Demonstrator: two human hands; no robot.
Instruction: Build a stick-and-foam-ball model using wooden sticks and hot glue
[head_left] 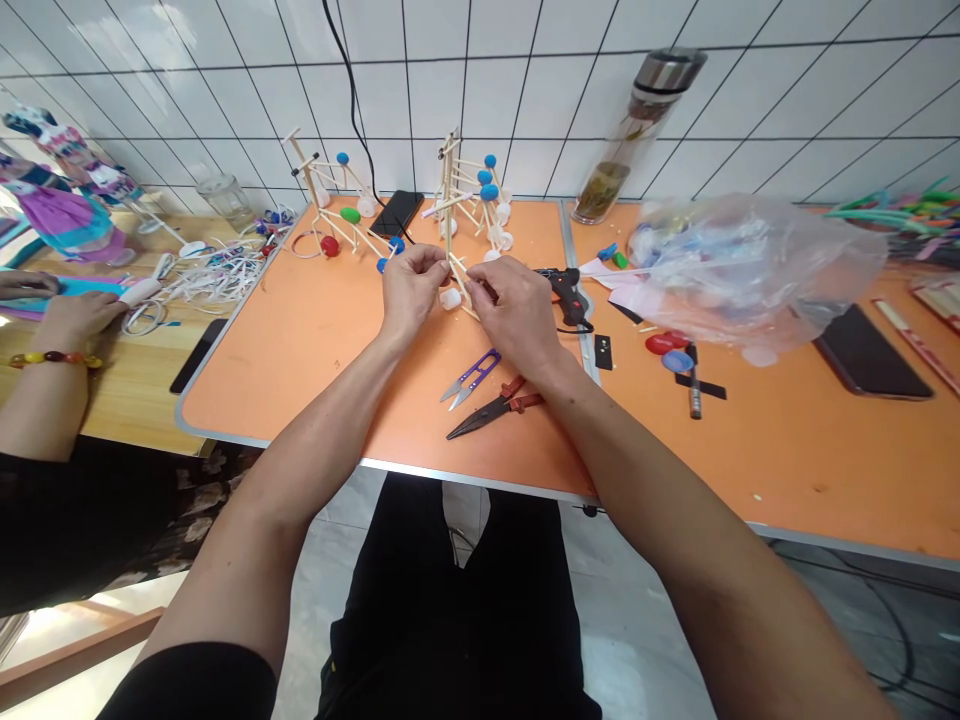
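My left hand (409,292) and my right hand (517,312) meet over the orange table, both closed in a pinch. Between them run thin wooden sticks (459,270), with the fingertips of each hand on them. Just behind stands a wooden stick model (448,180) with blue and white bottle caps; whether the pinched sticks are joined to it I cannot tell. A white cap (451,299) sits below my fingertips. Purple thread snips (474,378) and red-handled pliers (491,410) lie nearer to me, the pliers' handles partly under my right forearm.
A second stick model (330,205) with coloured caps stands at the back left, near a black phone (397,213). To the right are a glue gun (568,296), a glass tea bottle (626,145), a plastic bag (742,270) and another phone (871,350). Another person's hand (86,312) works at the left.
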